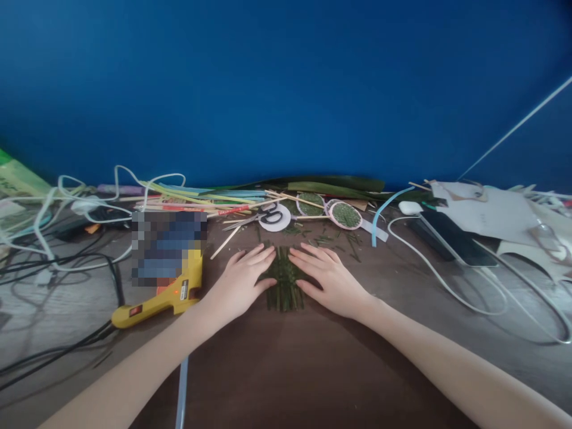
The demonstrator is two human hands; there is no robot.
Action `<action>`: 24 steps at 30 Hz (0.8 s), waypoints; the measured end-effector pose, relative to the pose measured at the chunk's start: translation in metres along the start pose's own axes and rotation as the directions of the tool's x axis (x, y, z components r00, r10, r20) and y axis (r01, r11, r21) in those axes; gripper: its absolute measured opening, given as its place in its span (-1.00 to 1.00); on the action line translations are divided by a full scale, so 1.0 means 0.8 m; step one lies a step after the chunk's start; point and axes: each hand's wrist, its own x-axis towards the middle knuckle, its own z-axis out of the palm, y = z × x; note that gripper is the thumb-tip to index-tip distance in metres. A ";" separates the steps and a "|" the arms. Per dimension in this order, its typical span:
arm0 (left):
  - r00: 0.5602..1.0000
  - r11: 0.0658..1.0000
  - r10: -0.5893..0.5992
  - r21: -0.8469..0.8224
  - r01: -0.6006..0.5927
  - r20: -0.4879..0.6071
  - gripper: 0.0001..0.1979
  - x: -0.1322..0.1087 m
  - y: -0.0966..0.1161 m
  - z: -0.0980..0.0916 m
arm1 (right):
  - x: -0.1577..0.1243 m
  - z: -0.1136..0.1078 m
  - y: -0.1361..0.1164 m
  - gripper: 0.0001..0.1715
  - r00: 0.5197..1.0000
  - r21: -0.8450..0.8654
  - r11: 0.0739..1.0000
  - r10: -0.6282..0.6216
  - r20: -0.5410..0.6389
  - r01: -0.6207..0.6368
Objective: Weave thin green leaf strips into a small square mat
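Note:
A small mat of woven green leaf strips point(285, 281) lies flat on the dark brown table, its loose ends pointing towards me. My left hand point(248, 277) rests at its left edge, fingers stretched out and the thumb on the strips. From the right side my right hand point(328, 277) touches the mat the same way, fingers spread. Neither hand grips anything. Beyond the fingertips are scissors point(268, 217) with dark handles, lying over a white disc point(276, 225). A round piece with a pink rim and green filling point(345, 215) sits behind my right hand, among scattered green clippings.
A yellow glue gun point(161, 302) lies left of my left forearm, beside black cables. White cords point(51, 226) tangle at the far left. Thin wooden sticks and coloured strips line the back. On the right are a phone point(460, 238), a white cable point(440, 286) and paper point(487, 211).

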 end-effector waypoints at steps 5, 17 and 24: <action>1.000 1.000 0.013 0.009 -0.013 -0.015 -0.53 -0.001 -0.001 0.001 | 0.000 0.002 0.000 -0.50 1.000 0.001 1.000 0.002 -0.008 -0.002; 1.000 1.000 0.012 0.019 -0.012 -0.015 -0.53 -0.003 0.000 0.001 | 0.001 -0.003 -0.003 -0.49 0.999 0.015 1.000 0.025 0.025 -0.025; 1.000 1.000 0.013 0.013 -0.013 -0.001 -0.52 -0.002 -0.001 0.000 | 0.001 0.001 0.000 -0.49 1.000 0.036 0.999 0.017 0.005 -0.017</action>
